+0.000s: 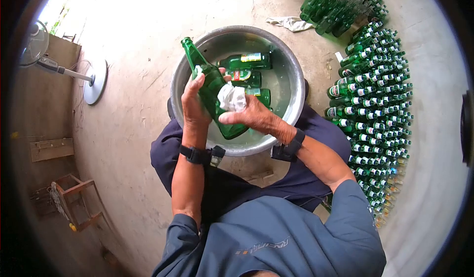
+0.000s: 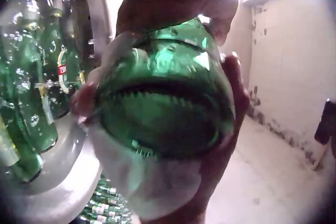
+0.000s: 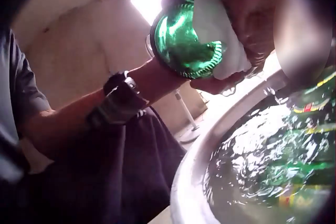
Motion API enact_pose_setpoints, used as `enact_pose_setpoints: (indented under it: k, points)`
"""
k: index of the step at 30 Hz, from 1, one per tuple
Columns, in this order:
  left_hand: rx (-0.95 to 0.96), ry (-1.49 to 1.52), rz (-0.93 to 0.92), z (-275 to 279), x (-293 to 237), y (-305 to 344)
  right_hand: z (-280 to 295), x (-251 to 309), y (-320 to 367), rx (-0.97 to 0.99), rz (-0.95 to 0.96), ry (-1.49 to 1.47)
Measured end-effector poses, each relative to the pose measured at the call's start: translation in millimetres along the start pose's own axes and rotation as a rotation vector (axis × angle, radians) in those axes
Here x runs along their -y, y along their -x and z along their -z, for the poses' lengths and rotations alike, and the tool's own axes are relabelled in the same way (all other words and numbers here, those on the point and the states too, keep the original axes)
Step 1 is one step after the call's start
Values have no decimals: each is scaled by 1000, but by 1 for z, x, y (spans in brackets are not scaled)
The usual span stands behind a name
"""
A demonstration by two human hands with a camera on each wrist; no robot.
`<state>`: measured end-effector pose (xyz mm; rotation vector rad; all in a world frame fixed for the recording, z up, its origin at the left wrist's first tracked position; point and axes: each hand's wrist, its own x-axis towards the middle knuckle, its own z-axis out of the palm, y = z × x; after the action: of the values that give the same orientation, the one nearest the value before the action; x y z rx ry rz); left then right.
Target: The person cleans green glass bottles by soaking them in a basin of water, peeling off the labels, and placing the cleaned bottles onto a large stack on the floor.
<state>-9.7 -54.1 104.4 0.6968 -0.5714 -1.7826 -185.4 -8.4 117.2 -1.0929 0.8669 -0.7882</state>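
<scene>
A green glass bottle (image 1: pixel 212 87) is held tilted over a metal basin (image 1: pixel 297 74), its neck toward the upper left. The left hand (image 1: pixel 194 101) grips it around the middle from the left side. With the right hand (image 1: pixel 256 116), a white cloth (image 1: pixel 232 98) is pressed against the bottle's lower side, the thumb near the base. In the left wrist view the bottle's base (image 2: pixel 163 124) faces the camera. The right wrist view shows the cloth (image 3: pixel 215 29) wrapped partly round the bottle (image 3: pixel 184 40). Several labelled green bottles (image 1: pixel 245 60) lie in water in the basin.
Rows of green bottles (image 1: pixel 370 104) stand along the right wall, with another group (image 1: pixel 340 8) at the top right. A rag (image 1: pixel 291 23) lies on the floor. At the left are a standing fan (image 1: pixel 96 82) and a wooden frame (image 1: pixel 76 203).
</scene>
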Motion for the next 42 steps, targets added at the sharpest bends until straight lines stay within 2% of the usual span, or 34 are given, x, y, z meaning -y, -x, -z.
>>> enact_pose_setpoints:
  k: [1, 2, 4, 5, 7, 8, 10, 11, 12, 13, 14, 16, 18, 20, 22, 24, 26, 29, 30, 32, 33, 34, 36, 37, 39, 42]
  points:
    - [-52, 14, 11, -3, 1, 0, 1, 0, -1, 2, -34, -93]
    - [-58, 16, 11, 2, 5, -2, 4, 1, -4, -12, 9, -128]
    - [-103, 67, -14, 2, 11, -5, 15, 3, -5, 36, -139, -126]
    - [-181, 59, -37, 1, 16, -2, 14, 3, -4, 37, -140, -124]
    - [-214, 44, -67, 13, 24, -7, 4, 5, -3, -73, -65, -4]
    - [-247, 24, -94, 20, 27, -8, -2, 0, -3, -68, -67, -3]
    - [-304, 11, -145, 15, 28, -5, -13, -7, 0, -366, 240, 393]
    - [-413, -51, -180, 15, 28, -4, -14, -6, 5, -395, 414, 697]
    - [-520, -115, -214, 15, 28, -5, -19, -9, 10, -451, 509, 862]
    - [-501, -167, -208, 48, 39, -14, -20, -6, 12, -377, 545, 951]
    - [-529, -178, -193, 57, 44, -14, -20, -4, 14, -302, 577, 1039]
    - [-553, -161, -185, 49, 40, -10, -23, -6, 17, -291, 638, 1158]
    - [-412, 29, -121, 43, 40, -7, -20, -7, 17, -295, 710, 1171]
    - [-419, 168, 31, 38, 41, -6, -13, -6, 19, -293, 784, 1100]
    - [-299, 265, 116, 37, 41, -7, -5, -2, 20, -277, 890, 1099]
    - [-306, 216, 89, 40, 43, -9, -4, 4, 23, -285, 974, 1097]
    - [-347, 287, 224, 34, 47, -2, -5, 10, 28, -279, 1002, 1079]
    - [-261, 299, 310, 20, 39, 12, -2, 9, 28, -230, 1101, 1054]
    - [-453, 112, 164, -32, 28, 32, -2, 10, 29, -236, 1102, 1059]
    - [-227, 268, 335, -11, 32, 31, -2, 13, 31, -164, 1143, 994]
    - [-293, 83, 211, -30, 32, 43, -4, 22, 33, -172, 1143, 1002]
    - [-322, -230, 66, -22, 40, 41, -4, 23, 34, -177, 1145, 1007]
    - [-275, -314, -93, -12, 59, 53, -4, 25, 34, -165, 1077, 996]
    - [-265, -312, -98, 0, 70, 54, -6, 30, 31, -215, 1092, 992]
    - [-39, -883, -456, 18, 85, 52, -6, 29, 31, -222, 1046, 988]
    - [-28, -748, -420, 22, 93, 38, -8, 25, 28, -275, 1016, 1037]
